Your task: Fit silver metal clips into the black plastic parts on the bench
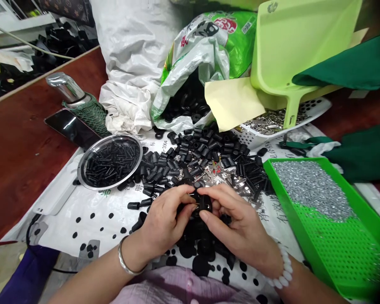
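Note:
My left hand (pixel 169 217) and my right hand (pixel 237 223) meet over the middle of the table. The right thumb and fingers close round a small black plastic part (pixel 205 203) with a round hole in its side. At that part, the left thumb and forefinger pinch something thin and brass-coloured, largely covered by the fingertips. Just beyond the hands lies a heap of black sleeves (pixel 205 143) mixed with flat metal terminals (pixel 221 173). More black parts (pixel 205 242) lie beneath my hands, partly hidden.
A steel bowl (pixel 139 166) of black ribbed pieces stands left, near a phone (pixel 71 126). A green tray (pixel 278 202) of small metal pins lies right. Behind are an opened bag (pixel 240 50) of black rings, a white basket (pixel 313 116) and a lime-green dustpan (pixel 304 42).

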A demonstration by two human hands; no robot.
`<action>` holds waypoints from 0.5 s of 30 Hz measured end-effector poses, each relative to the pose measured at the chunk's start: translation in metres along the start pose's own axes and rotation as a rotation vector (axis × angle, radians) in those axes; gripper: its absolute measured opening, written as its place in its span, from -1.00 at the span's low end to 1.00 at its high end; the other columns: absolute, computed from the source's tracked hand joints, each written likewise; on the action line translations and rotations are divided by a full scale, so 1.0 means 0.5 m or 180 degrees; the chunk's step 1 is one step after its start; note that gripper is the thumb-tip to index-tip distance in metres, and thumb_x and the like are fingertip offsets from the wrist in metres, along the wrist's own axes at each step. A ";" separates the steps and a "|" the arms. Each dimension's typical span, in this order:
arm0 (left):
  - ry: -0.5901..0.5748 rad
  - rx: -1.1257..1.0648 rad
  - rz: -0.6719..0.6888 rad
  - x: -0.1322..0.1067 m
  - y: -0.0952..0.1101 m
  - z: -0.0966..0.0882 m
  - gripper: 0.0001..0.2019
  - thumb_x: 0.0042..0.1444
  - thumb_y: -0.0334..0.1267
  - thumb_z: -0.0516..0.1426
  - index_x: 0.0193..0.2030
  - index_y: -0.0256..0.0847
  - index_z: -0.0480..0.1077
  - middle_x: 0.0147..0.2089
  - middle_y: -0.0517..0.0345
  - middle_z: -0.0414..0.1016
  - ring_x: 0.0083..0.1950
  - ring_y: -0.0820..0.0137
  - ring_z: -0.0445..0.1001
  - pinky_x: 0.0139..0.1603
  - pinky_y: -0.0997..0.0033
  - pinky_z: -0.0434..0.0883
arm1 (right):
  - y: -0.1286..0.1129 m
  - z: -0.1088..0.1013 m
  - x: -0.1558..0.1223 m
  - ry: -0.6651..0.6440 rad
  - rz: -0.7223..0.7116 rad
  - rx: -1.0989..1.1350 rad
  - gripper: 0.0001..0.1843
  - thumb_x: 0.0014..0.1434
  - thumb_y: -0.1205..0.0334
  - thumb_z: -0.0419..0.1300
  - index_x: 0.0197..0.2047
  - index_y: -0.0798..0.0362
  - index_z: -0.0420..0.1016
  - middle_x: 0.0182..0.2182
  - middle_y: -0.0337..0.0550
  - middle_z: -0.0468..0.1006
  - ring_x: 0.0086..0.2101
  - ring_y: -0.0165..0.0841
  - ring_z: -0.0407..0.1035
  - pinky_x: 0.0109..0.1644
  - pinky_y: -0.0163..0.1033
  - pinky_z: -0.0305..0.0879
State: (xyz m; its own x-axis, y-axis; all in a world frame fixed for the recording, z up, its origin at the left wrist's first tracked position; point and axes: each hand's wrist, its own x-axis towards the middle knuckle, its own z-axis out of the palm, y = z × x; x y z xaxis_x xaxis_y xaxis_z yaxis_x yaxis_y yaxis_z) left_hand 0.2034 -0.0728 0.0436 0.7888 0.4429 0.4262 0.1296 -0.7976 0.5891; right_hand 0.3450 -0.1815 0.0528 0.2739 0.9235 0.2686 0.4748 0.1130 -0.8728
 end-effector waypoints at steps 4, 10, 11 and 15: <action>0.0051 0.0017 0.0303 0.003 -0.004 -0.003 -0.89 0.16 -0.38 0.06 -0.17 -0.20 0.34 -0.31 0.12 0.53 -0.27 0.40 0.51 -0.15 0.34 0.47 | -0.010 0.000 -0.001 0.0098 -0.0176 0.0039 -0.66 0.13 0.33 0.10 0.01 0.01 0.33 -0.35 -0.19 0.32 -0.44 -0.45 0.28 -0.40 -0.30 0.35; -0.0244 -0.0290 0.0429 0.010 0.003 -0.010 -0.90 0.16 -0.43 0.04 -0.22 -0.23 0.34 -0.31 0.06 0.48 -0.25 0.39 0.46 -0.21 0.37 0.44 | -0.015 0.003 -0.005 0.0071 -0.0290 -0.0066 -0.67 0.13 0.33 0.11 -0.01 0.06 0.33 -0.39 -0.20 0.32 -0.46 -0.45 0.26 -0.43 -0.30 0.31; -0.0228 -0.0314 0.0459 0.010 0.005 -0.010 -0.90 0.15 -0.44 0.04 -0.22 -0.23 0.33 -0.30 0.06 0.48 -0.25 0.39 0.46 -0.22 0.38 0.43 | -0.014 0.004 -0.005 0.0077 -0.0307 -0.0130 -0.67 0.12 0.32 0.12 -0.01 0.07 0.33 -0.40 -0.21 0.32 -0.47 -0.46 0.25 -0.43 -0.30 0.30; -0.0139 -0.0244 0.0434 0.010 0.009 -0.003 -0.91 0.14 -0.44 0.03 -0.24 -0.24 0.32 -0.35 0.08 0.46 -0.32 0.41 0.43 -0.31 0.43 0.40 | -0.011 0.005 -0.004 0.0090 -0.0419 -0.0354 -0.63 0.12 0.35 0.11 0.03 0.09 0.29 -0.40 -0.21 0.33 -0.50 -0.46 0.22 -0.45 -0.30 0.26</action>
State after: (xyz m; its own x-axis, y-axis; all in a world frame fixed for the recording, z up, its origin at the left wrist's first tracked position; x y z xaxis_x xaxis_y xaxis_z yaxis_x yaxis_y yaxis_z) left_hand 0.2070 -0.0737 0.0495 0.8215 0.3131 0.4766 -0.0255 -0.8148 0.5792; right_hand 0.3398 -0.1831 0.0560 0.2259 0.8925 0.3904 0.5973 0.1897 -0.7793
